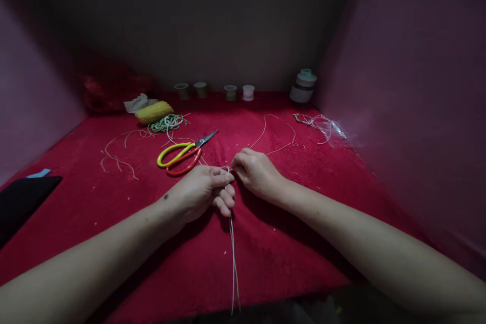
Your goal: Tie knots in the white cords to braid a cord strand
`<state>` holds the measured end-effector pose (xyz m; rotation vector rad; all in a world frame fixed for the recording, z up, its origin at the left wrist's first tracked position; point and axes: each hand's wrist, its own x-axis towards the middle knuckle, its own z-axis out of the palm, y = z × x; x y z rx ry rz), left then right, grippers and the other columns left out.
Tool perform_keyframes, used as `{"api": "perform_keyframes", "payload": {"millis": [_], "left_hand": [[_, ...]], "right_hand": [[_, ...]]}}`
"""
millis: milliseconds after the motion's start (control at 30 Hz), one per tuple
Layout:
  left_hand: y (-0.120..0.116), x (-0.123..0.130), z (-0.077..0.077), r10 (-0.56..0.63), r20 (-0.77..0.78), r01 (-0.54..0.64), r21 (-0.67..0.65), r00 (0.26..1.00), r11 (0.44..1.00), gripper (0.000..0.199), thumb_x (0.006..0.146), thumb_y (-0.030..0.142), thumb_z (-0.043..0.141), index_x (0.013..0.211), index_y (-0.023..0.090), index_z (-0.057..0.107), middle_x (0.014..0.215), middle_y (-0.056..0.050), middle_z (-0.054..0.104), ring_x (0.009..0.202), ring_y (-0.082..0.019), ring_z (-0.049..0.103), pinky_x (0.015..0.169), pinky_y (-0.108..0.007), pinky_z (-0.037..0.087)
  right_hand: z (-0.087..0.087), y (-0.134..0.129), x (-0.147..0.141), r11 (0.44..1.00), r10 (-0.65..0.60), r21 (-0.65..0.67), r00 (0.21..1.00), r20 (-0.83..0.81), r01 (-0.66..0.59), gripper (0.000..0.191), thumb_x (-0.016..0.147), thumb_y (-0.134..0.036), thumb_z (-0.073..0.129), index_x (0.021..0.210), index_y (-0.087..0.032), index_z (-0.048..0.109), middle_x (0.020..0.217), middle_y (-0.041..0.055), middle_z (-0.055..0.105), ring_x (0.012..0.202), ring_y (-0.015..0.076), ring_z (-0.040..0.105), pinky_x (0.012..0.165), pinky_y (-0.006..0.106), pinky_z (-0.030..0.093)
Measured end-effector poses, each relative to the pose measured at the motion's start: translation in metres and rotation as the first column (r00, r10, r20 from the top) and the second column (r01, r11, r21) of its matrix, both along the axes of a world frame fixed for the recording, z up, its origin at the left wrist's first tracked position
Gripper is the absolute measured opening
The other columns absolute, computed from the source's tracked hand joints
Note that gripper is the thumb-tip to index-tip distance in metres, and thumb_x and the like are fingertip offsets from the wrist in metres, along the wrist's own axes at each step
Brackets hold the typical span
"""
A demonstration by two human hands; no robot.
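Thin pale cords (233, 258) hang down from my left hand (212, 188) toward the front edge of the red cloth. The thumb and fingers of that hand pinch the cords near their top. Close against it, my right hand (255, 171) has its fingertips pressed together at the same spot, on a cord whose loose ends trail away behind the hand. The exact crossing of the cords between the fingertips is too small to make out. Just beyond my left hand lie scissors (184, 158) with one yellow and one red handle, blades pointing away to the right.
Behind the scissors are a tangle of green and white cord (167, 123) and a yellow roll (154, 112). Several small spools (230, 92) and a lidded jar (302, 86) stand at the back. More cord (313, 120) lies right; a black item (28, 200) lies left.
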<state>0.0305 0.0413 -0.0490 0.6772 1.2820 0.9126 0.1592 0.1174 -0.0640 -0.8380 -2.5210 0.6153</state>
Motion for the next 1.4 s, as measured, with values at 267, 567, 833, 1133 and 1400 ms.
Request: {"api": "perform_keyframes", "payload": {"millis": [267, 567, 833, 1133, 1400], "left_hand": [[-0.001, 0.003, -0.001, -0.053, -0.015, 0.053, 0.019, 0.998, 0.998, 0.019, 0.081, 0.023, 0.051, 0.064, 0.013, 0.050, 0.046, -0.004, 0.059, 0.034, -0.015, 0.056, 0.033, -0.023, 0.045], [-0.002, 0.004, 0.001, -0.108, -0.058, 0.108, -0.015, 0.992, 0.994, 0.022, 0.080, 0.027, 0.051, 0.063, 0.013, 0.049, 0.042, -0.007, 0.059, 0.034, -0.017, 0.057, 0.033, -0.023, 0.045], [-0.003, 0.005, 0.000, -0.079, -0.067, 0.075, -0.053, 0.995, 0.996, 0.021, 0.082, 0.025, 0.047, 0.063, 0.015, 0.046, 0.041, -0.005, 0.058, 0.031, -0.017, 0.055, 0.030, -0.024, 0.043], [-0.003, 0.005, -0.002, -0.054, -0.070, 0.051, -0.034, 0.996, 0.998, 0.019, 0.079, 0.027, 0.052, 0.065, 0.017, 0.044, 0.042, -0.002, 0.058, 0.031, -0.016, 0.054, 0.029, -0.023, 0.042], [-0.006, 0.003, -0.003, -0.096, -0.068, 0.096, 0.006, 0.993, 0.995, 0.022, 0.081, 0.030, 0.050, 0.065, 0.016, 0.045, 0.042, -0.003, 0.059, 0.032, -0.015, 0.054, 0.031, -0.023, 0.043]], "right_hand": [[0.001, -0.003, 0.004, 0.996, 0.020, -0.085, 0.999, -0.048, -0.024, 0.013, 0.078, -0.014, 0.048, 0.075, -0.016, 0.060, 0.071, 0.0040, 0.061, 0.062, 0.0108, 0.051, 0.058, 0.023, 0.037], [0.009, 0.001, 0.004, 0.980, -0.004, -0.199, 1.000, 0.023, 0.008, 0.013, 0.075, -0.014, 0.051, 0.075, -0.018, 0.064, 0.064, 0.0008, 0.061, 0.057, 0.0097, 0.049, 0.056, 0.023, 0.035], [0.012, 0.010, -0.002, 0.956, -0.037, -0.291, 0.999, 0.039, 0.046, 0.013, 0.074, -0.013, 0.052, 0.071, -0.016, 0.065, 0.064, 0.0013, 0.062, 0.058, 0.0099, 0.050, 0.056, 0.022, 0.035], [0.009, 0.005, -0.005, 0.970, -0.097, -0.218, 0.993, 0.063, 0.109, 0.015, 0.073, -0.011, 0.050, 0.069, -0.016, 0.063, 0.062, 0.0012, 0.060, 0.057, 0.0093, 0.048, 0.055, 0.021, 0.033], [0.009, 0.005, 0.000, 0.970, -0.054, -0.235, 0.998, 0.045, 0.063, 0.013, 0.075, -0.015, 0.050, 0.071, -0.015, 0.062, 0.062, 0.0008, 0.059, 0.055, 0.0081, 0.046, 0.053, 0.021, 0.031]]}}
